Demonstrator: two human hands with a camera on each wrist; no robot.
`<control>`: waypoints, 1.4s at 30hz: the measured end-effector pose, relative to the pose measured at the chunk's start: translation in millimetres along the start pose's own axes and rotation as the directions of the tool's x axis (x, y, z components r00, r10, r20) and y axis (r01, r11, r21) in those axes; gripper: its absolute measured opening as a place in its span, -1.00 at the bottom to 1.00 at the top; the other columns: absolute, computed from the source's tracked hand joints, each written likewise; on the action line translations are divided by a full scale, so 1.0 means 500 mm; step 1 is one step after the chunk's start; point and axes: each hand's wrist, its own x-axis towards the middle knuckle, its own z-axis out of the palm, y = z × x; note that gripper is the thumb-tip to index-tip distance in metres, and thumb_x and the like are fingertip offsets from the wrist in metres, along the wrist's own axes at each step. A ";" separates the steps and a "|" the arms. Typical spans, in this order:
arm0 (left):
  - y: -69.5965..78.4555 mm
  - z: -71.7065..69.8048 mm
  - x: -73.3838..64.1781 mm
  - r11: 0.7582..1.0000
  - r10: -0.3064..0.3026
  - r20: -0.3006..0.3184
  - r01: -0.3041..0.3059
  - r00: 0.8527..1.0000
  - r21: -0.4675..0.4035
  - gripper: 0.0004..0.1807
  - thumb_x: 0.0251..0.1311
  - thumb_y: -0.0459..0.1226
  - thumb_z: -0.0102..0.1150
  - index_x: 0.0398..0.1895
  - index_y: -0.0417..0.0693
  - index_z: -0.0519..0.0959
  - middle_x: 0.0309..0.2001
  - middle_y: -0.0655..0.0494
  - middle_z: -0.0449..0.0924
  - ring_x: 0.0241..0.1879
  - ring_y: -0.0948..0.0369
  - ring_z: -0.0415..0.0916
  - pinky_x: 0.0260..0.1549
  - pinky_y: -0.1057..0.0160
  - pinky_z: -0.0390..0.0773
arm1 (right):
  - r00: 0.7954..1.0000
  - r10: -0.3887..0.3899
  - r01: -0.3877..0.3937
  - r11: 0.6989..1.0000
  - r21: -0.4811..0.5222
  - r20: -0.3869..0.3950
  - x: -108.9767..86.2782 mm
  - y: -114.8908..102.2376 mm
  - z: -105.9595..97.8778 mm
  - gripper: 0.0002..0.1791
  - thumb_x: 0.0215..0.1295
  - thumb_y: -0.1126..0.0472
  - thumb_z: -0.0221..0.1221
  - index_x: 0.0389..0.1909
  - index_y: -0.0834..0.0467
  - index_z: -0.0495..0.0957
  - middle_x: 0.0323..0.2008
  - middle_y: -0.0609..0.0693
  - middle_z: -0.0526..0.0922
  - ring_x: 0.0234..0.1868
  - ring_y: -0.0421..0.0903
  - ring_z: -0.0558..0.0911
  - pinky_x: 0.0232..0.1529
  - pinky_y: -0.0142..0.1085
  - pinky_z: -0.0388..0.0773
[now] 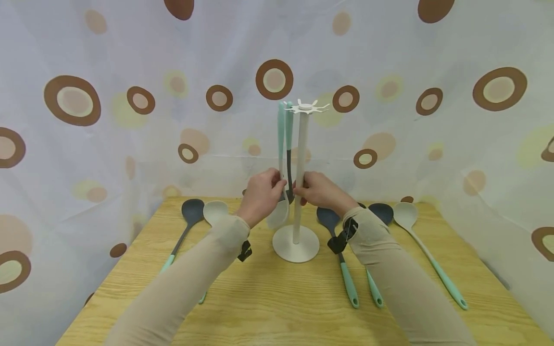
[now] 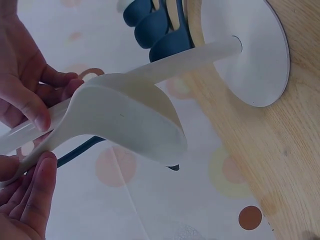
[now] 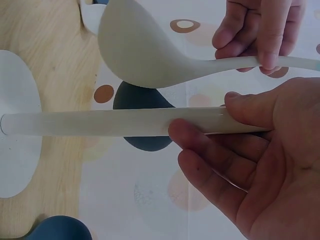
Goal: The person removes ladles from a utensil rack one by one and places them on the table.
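Observation:
A white utensil stand [image 1: 301,158] rises from a round base, with a ring of hooks at its top. My right hand [image 1: 322,190] holds the post between thumb and fingers, as the right wrist view shows. A white ladle [image 2: 125,117] with a mint handle end hangs upright, bowl down, left of the post. The thumb and fingers of my left hand [image 1: 261,194] pinch its handle above the bowl. Whether its top sits on a hook, I cannot tell. Close behind it, a dark utensil [image 3: 150,143] with a mint handle hangs at the stand, partly hidden.
On the wooden table [image 1: 242,298], a dark utensil [image 1: 192,210] and a white one [image 1: 215,211] lie at left. To the right lie dark utensils [image 1: 328,218] and a white spoon-like one [image 1: 406,215], handles toward me. A dotted curtain [image 1: 242,48] hangs behind.

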 end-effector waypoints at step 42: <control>-0.231 -0.030 -0.115 0.510 0.424 0.507 -0.660 0.750 0.551 -0.74 0.25 -0.46 0.27 -0.02 -0.17 0.53 -0.23 0.02 0.65 -0.41 0.21 0.60 -0.49 0.37 0.55 | 1.000 0.021 -0.021 1.000 0.009 -0.019 -0.003 0.006 0.005 -0.80 0.52 0.19 0.09 -0.03 0.25 0.54 -0.17 0.19 0.70 -0.28 0.04 0.70 -0.28 -0.23 0.54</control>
